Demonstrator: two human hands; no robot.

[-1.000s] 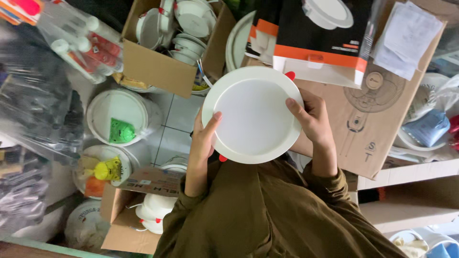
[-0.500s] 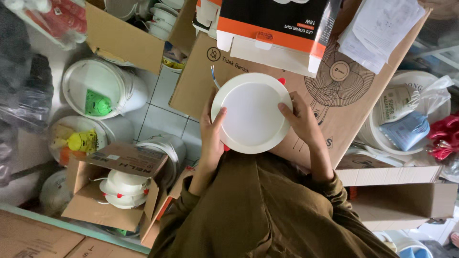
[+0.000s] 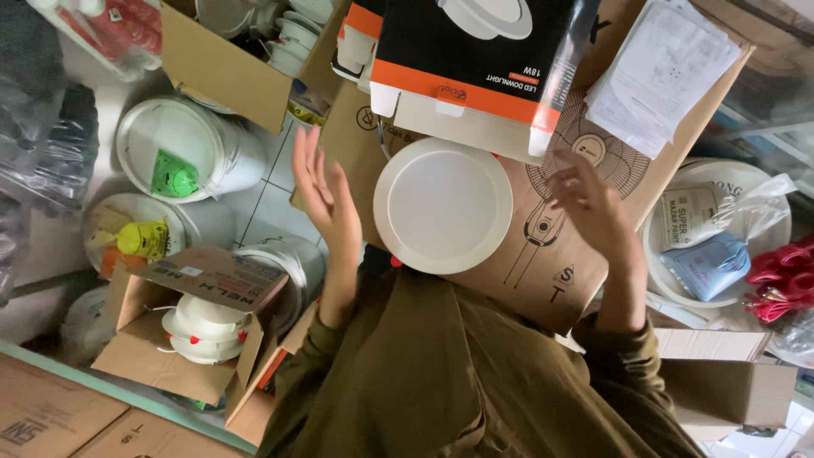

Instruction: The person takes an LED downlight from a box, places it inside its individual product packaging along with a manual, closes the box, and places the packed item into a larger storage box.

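Observation:
A round white flat downlight (image 3: 443, 205) lies face up on a large brown cardboard box (image 3: 560, 254) in front of me. My left hand (image 3: 326, 199) hovers open to its left, palm turned toward it, not touching it. To the right of the light, my right hand (image 3: 593, 208) is open with fingers spread above the cardboard, also off the light. Just beyond the light lies a black, orange and white product box (image 3: 475, 59).
White paint buckets (image 3: 182, 157) stand at left on tiled floor. An open carton (image 3: 191, 326) with white lamps sits lower left, another carton (image 3: 254, 47) of lamps is at top. Papers (image 3: 661, 72) lie top right. A white bucket (image 3: 721, 237) with bags is at right.
Both hands held the white downlight by its rim before. Now they have let go and spread apart, and the light rests on the cardboard box.

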